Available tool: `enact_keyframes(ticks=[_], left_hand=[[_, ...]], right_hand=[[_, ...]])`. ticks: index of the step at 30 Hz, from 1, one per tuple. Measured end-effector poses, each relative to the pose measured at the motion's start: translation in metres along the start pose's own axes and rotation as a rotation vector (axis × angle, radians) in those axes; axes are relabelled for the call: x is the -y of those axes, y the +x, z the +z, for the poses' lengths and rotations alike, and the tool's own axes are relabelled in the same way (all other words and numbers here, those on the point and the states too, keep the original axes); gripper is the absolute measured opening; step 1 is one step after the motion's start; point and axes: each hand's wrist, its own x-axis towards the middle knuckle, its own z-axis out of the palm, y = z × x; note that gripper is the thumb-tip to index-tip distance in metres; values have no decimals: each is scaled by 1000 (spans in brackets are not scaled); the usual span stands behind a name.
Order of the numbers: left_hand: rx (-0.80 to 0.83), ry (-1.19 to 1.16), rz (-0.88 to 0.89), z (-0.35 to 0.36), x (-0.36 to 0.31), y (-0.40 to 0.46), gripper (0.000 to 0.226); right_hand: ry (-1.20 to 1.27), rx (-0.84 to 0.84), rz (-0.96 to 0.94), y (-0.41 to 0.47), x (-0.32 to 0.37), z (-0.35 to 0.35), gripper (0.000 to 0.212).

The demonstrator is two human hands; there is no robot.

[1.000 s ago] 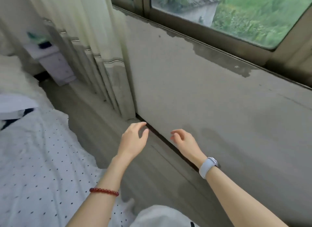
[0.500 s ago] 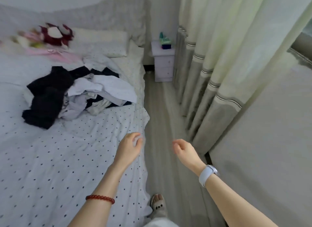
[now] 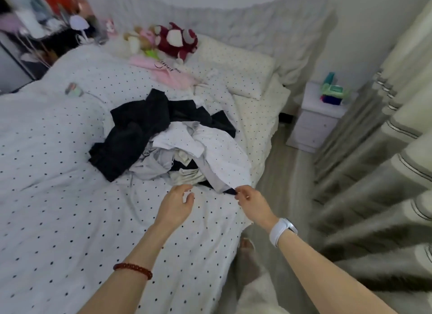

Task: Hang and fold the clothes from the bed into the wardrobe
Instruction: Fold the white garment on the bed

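Far left, background: a blurred dark unit [image 3: 14,63] stands past the bed's far edge, with coloured items heaped above it; whether it is the wardrobe cannot be told.
Bed [image 3: 58,173]: dotted white cover, filling the left and centre of the view.
Small object [image 3: 73,89]: lies alone on the cover, upper left; too blurred to identify.
Soft toys [image 3: 174,39]: grouped at the headboard beside a pillow [image 3: 236,65], with a pink item below them.
Clothes pile [image 3: 163,140]: mid-bed, near the right edge; dark garments to the left and rear, pale ones to the right and front, all tangled together.
Left hand [image 3: 175,205]: hovers just short of the pile's near edge, fingers loosely curled, holding nothing visible; a red bead bracelet is on the wrist.
White garment [image 3: 222,159]: topmost on the pile's right side, its dark-edged corner drawn toward the person.
Right hand [image 3: 253,202]: fingertips pinch that dark-edged corner; a white watch is on the wrist.
Bedside cabinet [image 3: 320,117]: right of the bed, well apart from the hands, with boxes on top.
Curtain [image 3: 385,150]: far right, in folds down to the floor.
Progress: judged at the very start; the pile looks whole, and nothing is seen folded or hung.
Remaining: apparently every garment, beginning with the white one.
Hidden: number of garments, hangers, wardrobe interior; the person's foot is partly cut off below.
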Motion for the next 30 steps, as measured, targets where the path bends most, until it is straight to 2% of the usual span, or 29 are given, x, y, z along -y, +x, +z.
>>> enact_keyframes(ticks=[4, 6, 10, 13, 16, 18, 20, 22, 23, 25, 28, 30], left_hand=[[-25, 112, -72, 27, 10, 95, 36], [2, 225, -16, 40, 7, 127, 39], [210, 648, -5, 81, 6, 214, 63], [315, 947, 153, 101, 13, 266, 84], [335, 1051, 291, 108, 21, 311, 74], [336, 1002, 380, 107, 26, 332, 39], [235, 841, 432, 107, 29, 344, 18], [166, 527, 248, 104, 16, 348, 14], [148, 449, 111, 100, 9, 349, 16], [13, 354, -91, 88, -2, 349, 19], [-191, 91, -240, 64, -14, 344, 17], [-197, -32, -276, 46, -22, 337, 13]], right_hand=[[-60, 106, -28, 125, -1, 4, 29], [-100, 154, -20, 165, -6, 5, 31], [-222, 233, 26, 267, -30, 6, 41], [-301, 257, 27, 325, -42, 4, 49], [-345, 307, 71, 366, -53, 7, 61], [-316, 345, 104, 385, -61, 11, 71], [-275, 398, 137, 399, -62, 11, 77], [-246, 431, 223, 406, -60, 9, 71], [-214, 458, 261, 408, -59, 7, 58], [-115, 550, 302, 408, -49, 2, 9], [-19, 584, 270, 401, -27, -7, 33], [116, 591, 292, 396, -7, -10, 26]])
